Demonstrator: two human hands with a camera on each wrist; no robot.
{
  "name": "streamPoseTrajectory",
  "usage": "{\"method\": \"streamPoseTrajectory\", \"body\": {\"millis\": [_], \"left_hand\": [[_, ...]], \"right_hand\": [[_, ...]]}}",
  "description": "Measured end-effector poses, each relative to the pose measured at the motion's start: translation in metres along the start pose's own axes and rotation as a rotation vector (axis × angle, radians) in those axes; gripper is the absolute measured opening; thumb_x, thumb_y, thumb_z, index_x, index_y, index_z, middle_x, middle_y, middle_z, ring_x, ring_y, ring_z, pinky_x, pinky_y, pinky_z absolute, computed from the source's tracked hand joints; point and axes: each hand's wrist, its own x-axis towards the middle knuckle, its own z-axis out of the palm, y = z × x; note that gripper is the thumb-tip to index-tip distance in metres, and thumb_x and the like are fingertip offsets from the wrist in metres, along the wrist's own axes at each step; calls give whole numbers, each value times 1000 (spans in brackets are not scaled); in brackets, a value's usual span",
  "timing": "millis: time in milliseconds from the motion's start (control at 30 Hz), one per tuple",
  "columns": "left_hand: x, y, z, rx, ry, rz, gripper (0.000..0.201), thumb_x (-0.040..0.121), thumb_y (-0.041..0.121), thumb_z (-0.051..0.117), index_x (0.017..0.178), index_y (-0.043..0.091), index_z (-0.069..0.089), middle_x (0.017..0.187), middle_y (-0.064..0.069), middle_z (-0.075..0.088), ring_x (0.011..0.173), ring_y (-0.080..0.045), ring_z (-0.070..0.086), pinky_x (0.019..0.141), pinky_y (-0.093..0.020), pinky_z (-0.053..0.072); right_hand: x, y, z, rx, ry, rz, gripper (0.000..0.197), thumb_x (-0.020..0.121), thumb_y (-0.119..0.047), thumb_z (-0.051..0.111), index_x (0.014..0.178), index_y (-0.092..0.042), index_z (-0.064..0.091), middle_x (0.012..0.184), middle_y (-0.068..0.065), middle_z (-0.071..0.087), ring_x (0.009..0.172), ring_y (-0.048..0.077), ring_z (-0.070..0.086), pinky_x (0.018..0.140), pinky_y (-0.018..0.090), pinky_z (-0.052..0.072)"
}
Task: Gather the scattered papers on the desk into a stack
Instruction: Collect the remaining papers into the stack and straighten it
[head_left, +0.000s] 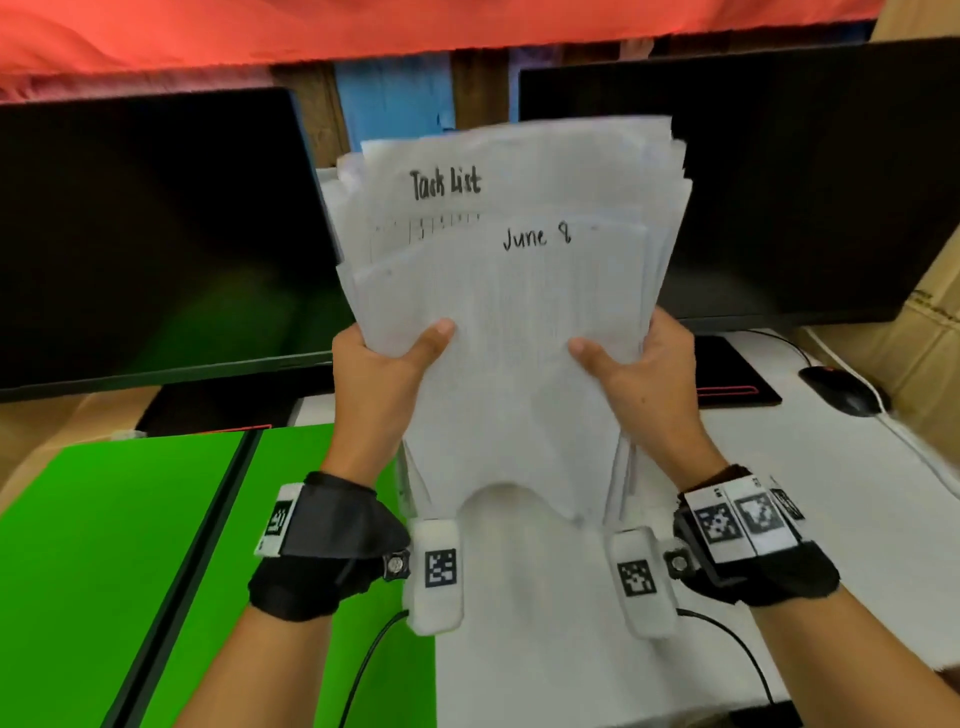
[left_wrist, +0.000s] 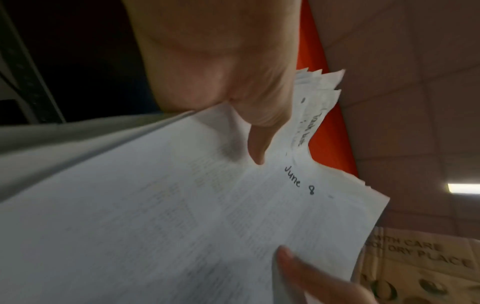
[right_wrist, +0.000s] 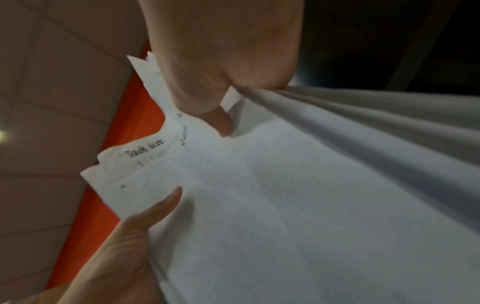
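Note:
A bundle of white papers (head_left: 514, 291) is held upright above the desk, its sheets unevenly aligned. The front sheet reads "June 8", and one behind it reads "Task List". My left hand (head_left: 387, 364) grips the bundle's left side, thumb on the front, fingers hidden behind. My right hand (head_left: 631, 371) grips the right side the same way. In the left wrist view the left thumb (left_wrist: 255, 144) presses on the papers (left_wrist: 168, 216). In the right wrist view the right thumb (right_wrist: 221, 123) presses on the papers (right_wrist: 285, 205). The bundle's lower edge hangs above the white desk (head_left: 519, 623).
Two dark monitors stand behind, one at left (head_left: 156, 234) and one at right (head_left: 805, 182). A green folder (head_left: 130, 561) lies on the desk's left. A black mouse (head_left: 841, 389) and a mat (head_left: 727, 374) lie at right. Cardboard boxes (head_left: 930, 312) stand at far right.

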Motion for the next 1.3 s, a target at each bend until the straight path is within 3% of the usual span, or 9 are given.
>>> {"method": "streamPoseTrajectory", "body": {"millis": [133, 233, 433, 567, 767, 933, 1067, 1167, 1300], "left_hand": [[-10, -1, 1, 27, -16, 81, 46, 70, 1, 83, 112, 9, 64, 105, 5, 72, 98, -9, 70, 85, -27, 56], [-22, -26, -19, 15, -44, -49, 56, 62, 11, 82, 115, 12, 61, 106, 8, 73, 100, -9, 69, 80, -25, 56], [-33, -50, -14, 122, -44, -144, 24, 76, 13, 79, 97, 21, 69, 91, 18, 75, 92, -10, 72, 77, -25, 57], [-26, -40, -15, 53, -37, -51, 32, 73, 4, 79, 97, 20, 67, 87, 22, 74, 84, -1, 71, 70, -18, 55], [-31, -54, -36, 193, -273, -149, 40, 74, -4, 77, 98, 26, 62, 86, 30, 71, 86, 10, 67, 73, -9, 50], [-28, -58, -43, 234, -233, -185, 20, 84, 28, 63, 102, 20, 68, 87, 24, 74, 87, 8, 67, 74, -11, 51], [-30, -51, -25, 223, -165, -100, 20, 93, 17, 59, 114, 14, 60, 97, 18, 64, 80, 18, 63, 70, -4, 47], [-27, -45, -18, 194, -157, -104, 26, 87, 16, 67, 113, 14, 62, 99, 16, 66, 82, 12, 66, 70, -9, 51], [-28, -43, -14, 82, -119, -175, 35, 72, 21, 76, 106, 20, 66, 102, 10, 74, 95, -8, 71, 80, -24, 57]], "right_hand": [[-11, -6, 3, -8, 91, -75, 34, 82, -11, 74, 113, -12, 59, 100, -12, 65, 89, -5, 65, 75, 12, 53], [-18, 9, -10, 5, 45, 30, 48, 76, -18, 80, 118, -13, 56, 107, -8, 67, 96, 0, 66, 79, 17, 55], [-24, 29, -6, -15, 30, 120, 44, 81, -25, 75, 121, -13, 58, 108, -9, 67, 98, 3, 66, 85, 26, 57], [-23, 21, -2, 46, 115, 36, 38, 83, -22, 73, 116, -13, 58, 109, -4, 67, 99, 7, 66, 81, 20, 55], [-23, 22, -11, 65, 64, 18, 38, 84, -20, 72, 119, -9, 59, 107, -9, 68, 98, 2, 67, 78, 15, 53], [-22, 32, -23, 25, -93, 112, 59, 76, -31, 75, 128, -15, 53, 115, -10, 65, 105, 0, 63, 82, 15, 53], [-18, 30, -16, 58, 17, 112, 44, 80, -30, 73, 119, -14, 61, 107, -10, 69, 98, 4, 68, 80, 22, 56], [-12, 23, -16, 75, 80, 106, 45, 80, -35, 72, 117, -12, 65, 108, -7, 70, 98, 8, 69, 83, 31, 58], [-10, 12, -13, 91, 133, 54, 30, 81, -31, 73, 107, -18, 66, 101, -11, 71, 93, 4, 69, 80, 26, 58]]}}
